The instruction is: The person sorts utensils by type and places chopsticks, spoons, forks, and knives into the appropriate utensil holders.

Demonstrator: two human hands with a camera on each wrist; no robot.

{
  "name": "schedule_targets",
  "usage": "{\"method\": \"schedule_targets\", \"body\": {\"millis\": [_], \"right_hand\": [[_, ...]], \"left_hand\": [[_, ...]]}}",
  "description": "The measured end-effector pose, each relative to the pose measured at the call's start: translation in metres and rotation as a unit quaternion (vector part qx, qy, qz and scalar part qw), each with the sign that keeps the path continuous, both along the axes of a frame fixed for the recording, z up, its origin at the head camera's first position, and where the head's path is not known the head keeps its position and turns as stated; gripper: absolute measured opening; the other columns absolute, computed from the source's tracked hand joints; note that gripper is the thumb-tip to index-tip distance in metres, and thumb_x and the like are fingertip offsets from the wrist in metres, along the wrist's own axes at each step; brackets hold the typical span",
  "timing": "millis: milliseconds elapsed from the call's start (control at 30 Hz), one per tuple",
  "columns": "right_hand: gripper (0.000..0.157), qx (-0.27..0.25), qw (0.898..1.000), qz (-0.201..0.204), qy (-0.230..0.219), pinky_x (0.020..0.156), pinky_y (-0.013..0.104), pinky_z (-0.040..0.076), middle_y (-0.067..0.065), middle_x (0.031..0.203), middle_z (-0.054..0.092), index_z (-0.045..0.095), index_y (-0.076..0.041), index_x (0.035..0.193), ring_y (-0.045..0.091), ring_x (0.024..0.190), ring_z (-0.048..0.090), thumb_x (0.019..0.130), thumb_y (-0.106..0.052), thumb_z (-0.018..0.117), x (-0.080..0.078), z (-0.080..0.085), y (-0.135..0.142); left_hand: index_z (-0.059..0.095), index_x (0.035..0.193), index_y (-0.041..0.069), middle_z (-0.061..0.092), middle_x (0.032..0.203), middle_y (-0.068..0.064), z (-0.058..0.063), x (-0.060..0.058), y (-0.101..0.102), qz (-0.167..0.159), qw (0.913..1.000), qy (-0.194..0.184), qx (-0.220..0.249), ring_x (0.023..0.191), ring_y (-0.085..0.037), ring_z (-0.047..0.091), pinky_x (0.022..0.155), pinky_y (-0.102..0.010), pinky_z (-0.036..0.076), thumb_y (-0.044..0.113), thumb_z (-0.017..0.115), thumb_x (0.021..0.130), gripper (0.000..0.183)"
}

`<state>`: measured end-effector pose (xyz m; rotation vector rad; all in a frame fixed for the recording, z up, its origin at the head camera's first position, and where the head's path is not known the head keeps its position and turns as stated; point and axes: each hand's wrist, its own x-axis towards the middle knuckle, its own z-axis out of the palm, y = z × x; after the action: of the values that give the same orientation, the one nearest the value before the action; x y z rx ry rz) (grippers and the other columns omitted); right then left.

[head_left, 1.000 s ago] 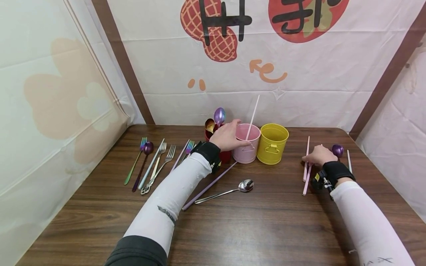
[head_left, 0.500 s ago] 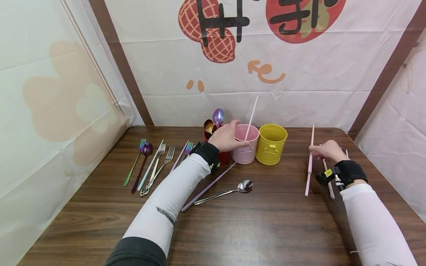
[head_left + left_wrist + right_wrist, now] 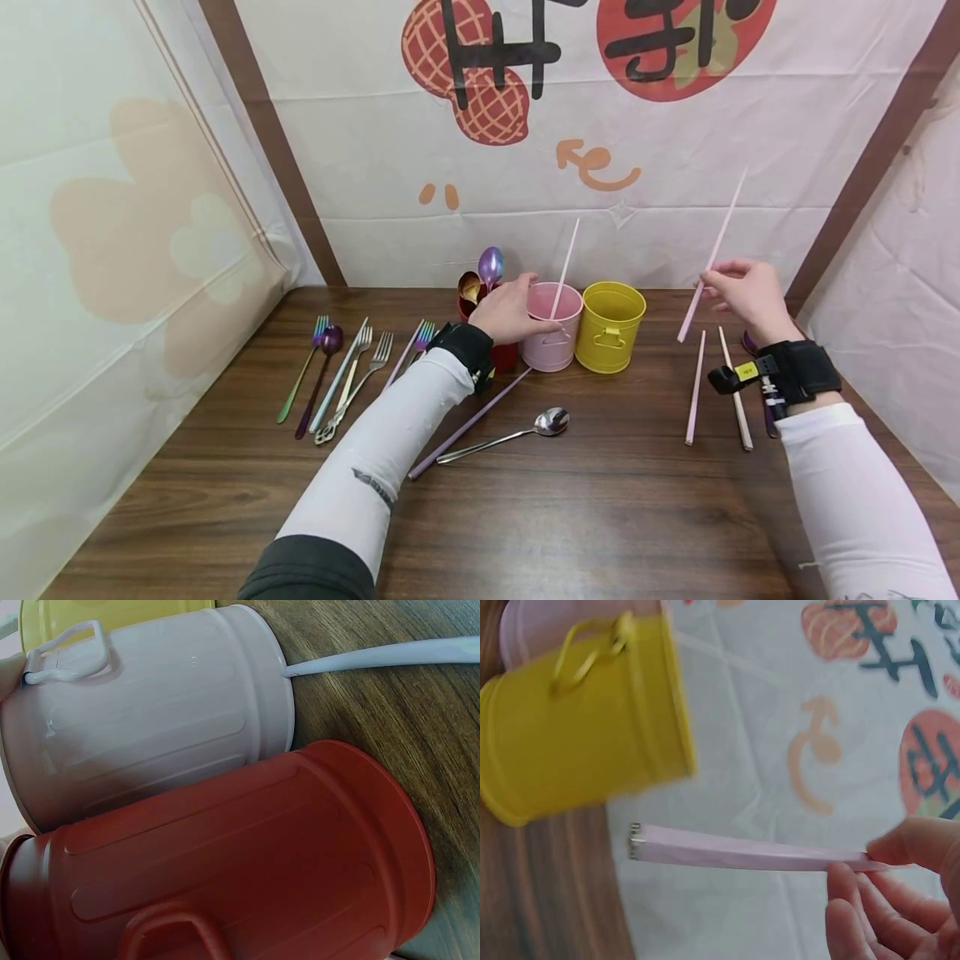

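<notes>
My right hand [image 3: 750, 296] pinches a pink chopstick [image 3: 697, 308] between thumb and fingers, raised above the right side of the table and tilted. In the right wrist view its blunt, metal-tipped end points toward the yellow bucket [image 3: 585, 727]. My left hand [image 3: 510, 312] holds the pink bucket [image 3: 551, 354] at its rim, thumb on the front near the handle and the other fingers toward the back. One pink chopstick [image 3: 567, 258] leans inside that bucket. Close beneath my left wrist, the red bucket [image 3: 225, 862] holds a purple spoon [image 3: 491, 265] and a gold spoon [image 3: 469, 287].
On the right lie another pink chopstick [image 3: 696, 392], a pale chopstick [image 3: 737, 392] and a purple spoon partly behind my wrist. A silver spoon [image 3: 551, 422] and purple chopstick [image 3: 468, 425] lie in front. Several forks, a spoon and chopsticks lie left. A printed curtain [image 3: 660, 233] backs the table.
My right hand has lifted one pink chopstick off the table and tilted it upward, leaving another pink one lying there. My left hand has stayed at the pink bucket.
</notes>
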<state>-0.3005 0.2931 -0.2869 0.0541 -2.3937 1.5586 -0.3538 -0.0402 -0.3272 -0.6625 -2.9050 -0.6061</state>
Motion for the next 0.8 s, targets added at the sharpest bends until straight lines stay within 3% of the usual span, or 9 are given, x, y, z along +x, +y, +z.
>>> {"method": "schedule_targets", "body": {"millis": [200,300,467,800], "right_hand": [[0.017,-0.018,0.995,-0.016,0.093,0.052,0.016,0.051,-0.025,0.068,0.064,0.060,0.003,0.101,-0.004,0.062,0.063,0.094,-0.012,0.062,0.001,0.018,-0.023],[0.019,-0.021,0.992,-0.021,0.121,0.053,0.015,0.051,-0.023,0.073,0.066,0.062,0.002,0.102,-0.003,0.064,0.064,0.094,-0.015,0.063,0.002,0.026,-0.035],[0.029,-0.002,0.989,-0.027,0.144,0.060,0.014,0.051,-0.010,0.086,0.069,0.063,0.006,0.107,0.000,0.071,0.065,0.096,-0.021,0.062,0.002,0.034,-0.053],[0.027,0.019,0.985,0.012,0.169,0.066,0.015,0.052,0.014,0.103,0.069,0.060,0.001,0.113,0.005,0.082,0.065,0.098,-0.020,0.058,-0.006,0.035,-0.077]], "left_hand": [[0.036,0.143,0.012,0.060,0.123,-0.007,0.000,-0.003,0.001,0.000,1.0000,-0.006,0.001,0.109,-0.019,0.058,0.084,-0.036,0.051,0.063,0.072,0.075,0.092],[0.036,0.144,0.012,0.060,0.122,-0.007,0.000,-0.005,0.002,0.002,1.0000,-0.008,0.000,0.109,-0.019,0.058,0.083,-0.036,0.051,0.064,0.072,0.075,0.093],[0.036,0.144,0.011,0.060,0.122,-0.007,-0.001,-0.005,0.002,0.002,1.0000,-0.010,0.000,0.108,-0.019,0.058,0.083,-0.036,0.051,0.064,0.071,0.075,0.094],[0.036,0.144,0.013,0.060,0.122,-0.007,-0.001,-0.004,0.001,0.005,0.9999,-0.011,-0.002,0.109,-0.019,0.057,0.083,-0.036,0.051,0.064,0.071,0.075,0.092]]}}
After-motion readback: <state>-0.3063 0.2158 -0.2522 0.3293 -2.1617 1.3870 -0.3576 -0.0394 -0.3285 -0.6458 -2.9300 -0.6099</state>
